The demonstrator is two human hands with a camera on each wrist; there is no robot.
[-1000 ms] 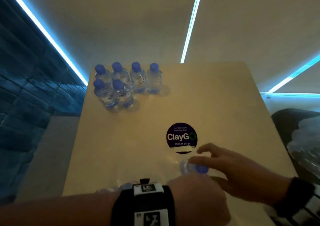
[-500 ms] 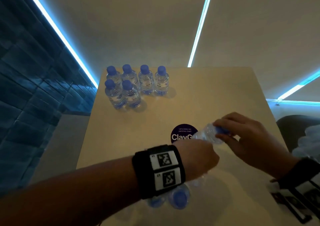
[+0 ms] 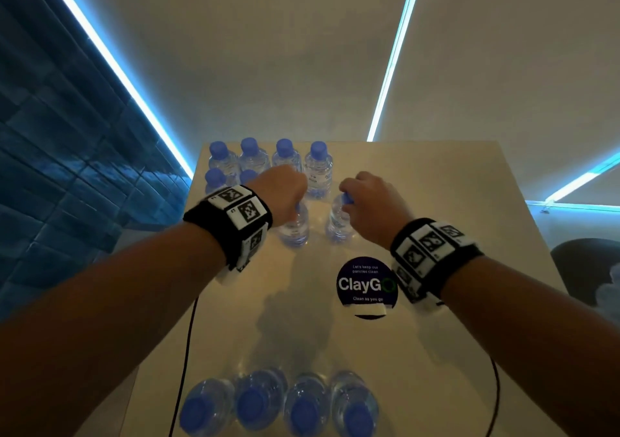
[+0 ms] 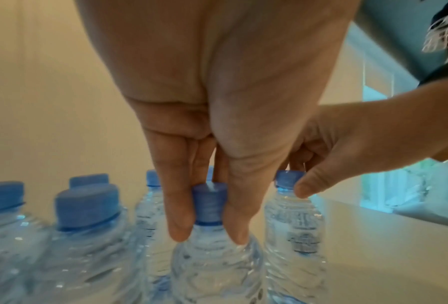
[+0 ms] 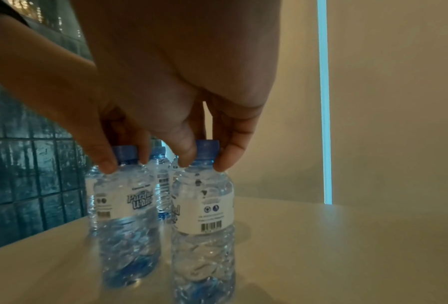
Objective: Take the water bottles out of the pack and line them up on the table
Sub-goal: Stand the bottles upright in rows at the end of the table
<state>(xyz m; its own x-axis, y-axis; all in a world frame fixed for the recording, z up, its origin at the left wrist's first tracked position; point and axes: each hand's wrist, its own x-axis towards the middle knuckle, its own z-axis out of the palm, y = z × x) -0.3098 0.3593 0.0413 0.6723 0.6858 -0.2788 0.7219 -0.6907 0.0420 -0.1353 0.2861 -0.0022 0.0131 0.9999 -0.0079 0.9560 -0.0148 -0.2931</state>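
Two clear water bottles upright on counter (image 3: 436,201), side by side w/ a gap, just in front of standing group. Left bottle (image 3: 295,228) pinched at blue cap by left hand (image 3: 285,190), thumb + fingers down either side of cap, tips on shoulder. Right bottle (image 3: 339,223) pinched at cap by right hand (image 3: 369,201), thumb + fingers curled round it. Both filled w/ water, caps on, white labels w/ barcode. Behind: six capped bottles (image 3: 318,171), four in back row, two in front at left, partly hidden by left wrist. At near edge: four more bottles (image 3: 278,403) in a row, seen from above, whether wrapped in pack unclear. Round dark "ClayGo" sticker (image 3: 367,284) on counter betw. the two groups, under right wrist. Marker bands (image 3: 235,215) on both wrists
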